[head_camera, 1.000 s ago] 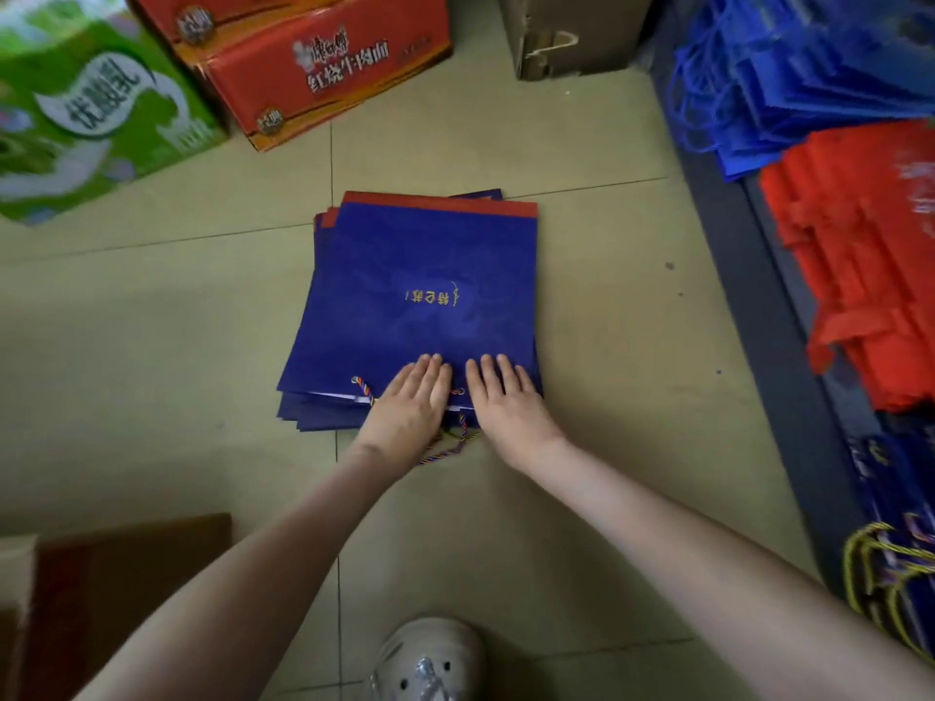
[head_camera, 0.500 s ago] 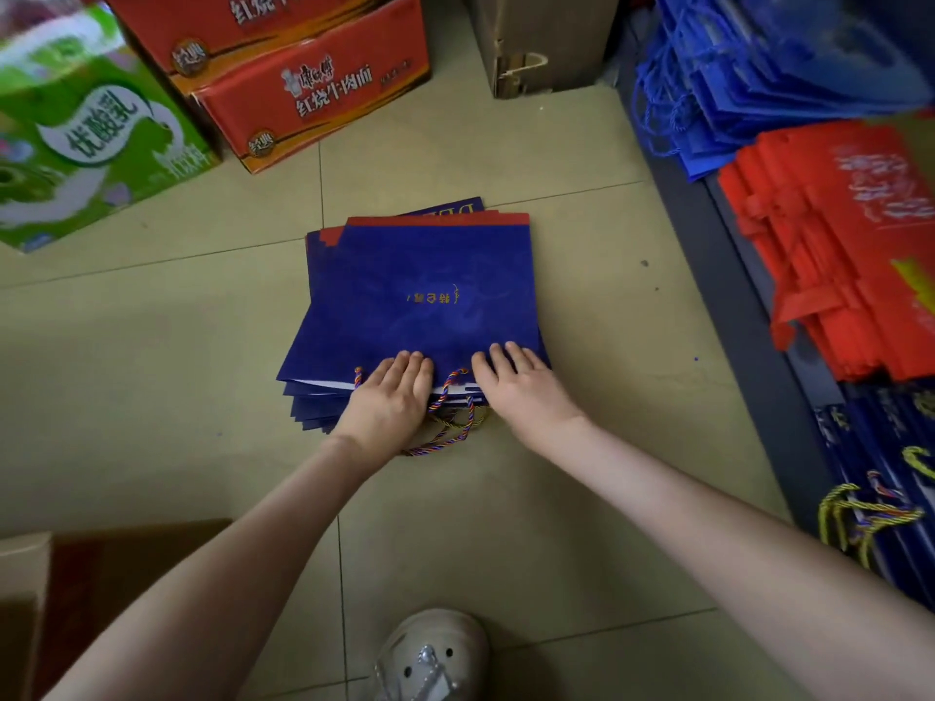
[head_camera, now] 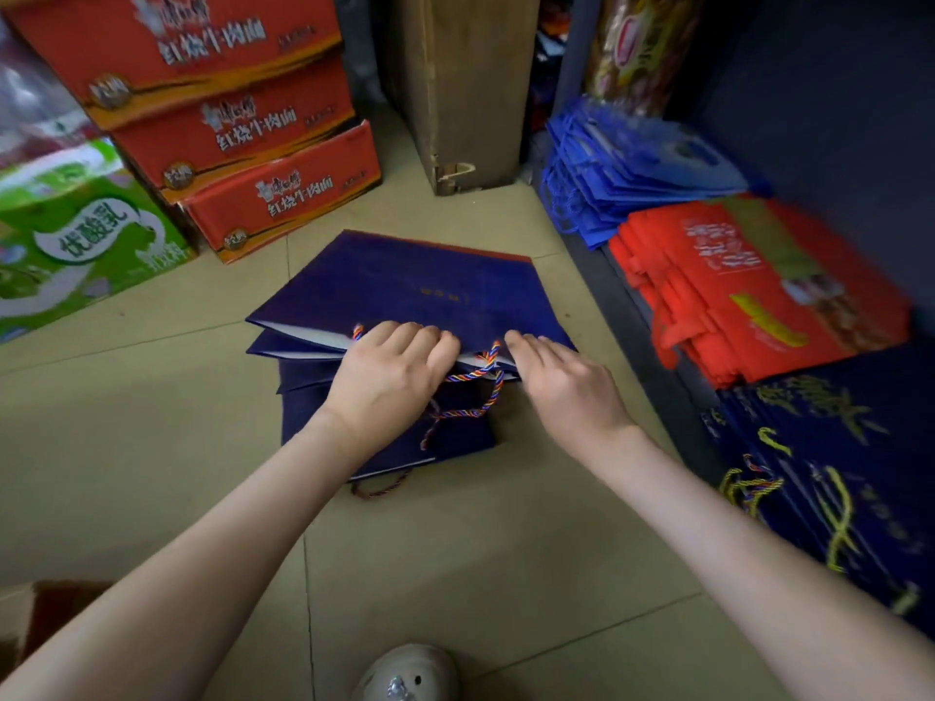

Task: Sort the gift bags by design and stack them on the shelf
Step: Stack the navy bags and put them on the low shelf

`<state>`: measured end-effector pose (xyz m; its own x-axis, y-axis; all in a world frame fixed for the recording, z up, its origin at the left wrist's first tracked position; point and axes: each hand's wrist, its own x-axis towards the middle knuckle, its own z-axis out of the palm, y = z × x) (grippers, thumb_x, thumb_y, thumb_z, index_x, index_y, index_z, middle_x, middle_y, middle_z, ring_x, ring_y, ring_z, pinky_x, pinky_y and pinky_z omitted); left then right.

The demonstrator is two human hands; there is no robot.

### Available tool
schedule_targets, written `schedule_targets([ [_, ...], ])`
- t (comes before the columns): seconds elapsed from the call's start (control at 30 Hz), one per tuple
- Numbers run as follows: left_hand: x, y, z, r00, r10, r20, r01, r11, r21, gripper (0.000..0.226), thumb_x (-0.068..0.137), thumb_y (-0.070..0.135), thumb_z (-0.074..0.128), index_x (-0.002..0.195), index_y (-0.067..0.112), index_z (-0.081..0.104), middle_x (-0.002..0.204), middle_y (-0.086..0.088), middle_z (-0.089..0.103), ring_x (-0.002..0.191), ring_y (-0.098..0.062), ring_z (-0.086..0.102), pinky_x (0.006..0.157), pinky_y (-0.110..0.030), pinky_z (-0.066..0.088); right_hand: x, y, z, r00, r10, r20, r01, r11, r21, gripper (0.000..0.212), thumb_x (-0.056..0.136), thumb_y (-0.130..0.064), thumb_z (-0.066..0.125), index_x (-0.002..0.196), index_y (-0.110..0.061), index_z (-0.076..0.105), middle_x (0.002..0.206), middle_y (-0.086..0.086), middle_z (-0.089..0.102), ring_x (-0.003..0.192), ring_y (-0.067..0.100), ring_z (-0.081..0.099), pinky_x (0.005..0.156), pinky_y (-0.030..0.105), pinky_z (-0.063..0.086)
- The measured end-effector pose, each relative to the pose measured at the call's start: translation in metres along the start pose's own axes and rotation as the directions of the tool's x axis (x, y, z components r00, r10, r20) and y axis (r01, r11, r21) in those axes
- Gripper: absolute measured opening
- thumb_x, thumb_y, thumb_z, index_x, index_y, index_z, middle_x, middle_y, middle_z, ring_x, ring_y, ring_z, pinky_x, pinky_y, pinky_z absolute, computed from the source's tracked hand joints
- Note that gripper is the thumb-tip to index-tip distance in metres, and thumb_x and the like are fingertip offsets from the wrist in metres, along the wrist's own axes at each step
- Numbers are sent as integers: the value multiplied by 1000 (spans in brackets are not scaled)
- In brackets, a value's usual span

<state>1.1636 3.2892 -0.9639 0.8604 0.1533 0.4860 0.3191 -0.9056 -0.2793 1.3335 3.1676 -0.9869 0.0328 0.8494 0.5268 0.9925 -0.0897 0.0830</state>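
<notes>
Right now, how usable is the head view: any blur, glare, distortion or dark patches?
Head view: motion blur smears the gold print on the navy bags and the lettering on the red boxes; wide-angle bending grows toward the edges; the shelf recess at upper right is dark; light is soft, with no glare.

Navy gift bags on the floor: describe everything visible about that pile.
The navy gift bags are flat smooth paper, piled loosely on the tile floor, edges fanned. The top one shows small gold lettering and a red far edge. Twisted multicolour cord handles spill from the near edge, which tilts up where the left hand curls over it and the right hand lays fingers on top.
</notes>
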Motion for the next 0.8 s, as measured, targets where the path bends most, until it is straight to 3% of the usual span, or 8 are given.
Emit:
schedule_targets([
  [0.17, 64, 35, -23, 965, 118, -234, -140, 987, -79, 23, 91, -1, 46, 93, 2, 68, 91, -10, 70, 82, -25, 68, 68, -34, 51, -25, 35, -72, 981, 192, -37, -195, 963, -185, 41, 81, -2, 42, 116, 3, 63, 100, 19, 71, 87, 29, 71, 72, 35, 59],
  [0.23, 87, 53, -26, 936, 161, -313, -211, 968, -135, 20, 89, -2, 50, 92, 2, 69, 92, -10, 71, 85, -25, 69, 70, -33, 53, -37, 41, -101, 953, 303, -27, -301, 922, -242, 47, 78, -2, 50, 125, 3, 55, 109, 23, 67, 96, 33, 69, 75, 40, 58],
  [0.3, 106, 72, -30, 911, 189, -367, -272, 944, -188, 23, 89, -3, 48, 91, 2, 70, 93, -10, 71, 86, -24, 70, 71, -33, 52, -45, 44, -130, 907, 421, 12, -395, 860, -325, 67, 75, -3, 61, 138, -2, 42, 119, 25, 62, 101, 35, 66, 74, 41, 58],
  [0.4, 130, 100, -36, 877, 222, -427, -353, 900, -256, 34, 94, -1, 36, 92, 2, 70, 95, -10, 72, 87, -24, 70, 75, -32, 47, -56, 50, -168, 858, 513, 23, -452, 776, -440, 82, 68, -3, 65, 144, -18, 40, 112, 18, 67, 79, 28, 69, 54, 32, 53],
  [0.47, 145, 117, -37, 841, 250, -481, -411, 872, -266, 35, 96, 1, 36, 94, 2, 71, 97, -10, 72, 89, -23, 70, 76, -32, 49, -67, 57, -185, 852, 524, 5, -449, 735, -508, 82, 66, 0, 68, 142, -21, 44, 102, 13, 71, 71, 24, 69, 47, 29, 49],
  [0.57, 166, 144, -32, 791, 293, -538, -484, 837, -255, 28, 95, 2, 43, 98, 2, 71, 101, -9, 72, 93, -22, 69, 77, -34, 52, -88, 72, -195, 819, 573, -26, -478, 655, -585, 67, 74, -1, 43, 138, -17, 49, 100, 14, 71, 77, 28, 70, 51, 31, 53],
  [0.7, 186, 189, -3, 777, 405, -481, -552, 806, -214, 27, 92, 2, 48, 112, 3, 66, 108, -13, 69, 99, -27, 67, 88, -37, 51, -127, 96, -186, 708, 705, 32, -524, 556, -645, 58, 73, -1, 33, 122, -13, 62, 101, 19, 70, 77, 33, 70, 51, 35, 54],
  [0.8, 183, 225, 12, 823, 525, -217, -566, 788, -240, 62, 79, 10, 62, 137, 11, 43, 130, -24, 55, 121, -35, 54, 105, -42, 38, -173, 99, -167, 580, 808, 108, -573, 498, -651, 53, 68, -1, 51, 120, -10, 51, 101, 20, 70, 66, 32, 68, 47, 33, 52],
])
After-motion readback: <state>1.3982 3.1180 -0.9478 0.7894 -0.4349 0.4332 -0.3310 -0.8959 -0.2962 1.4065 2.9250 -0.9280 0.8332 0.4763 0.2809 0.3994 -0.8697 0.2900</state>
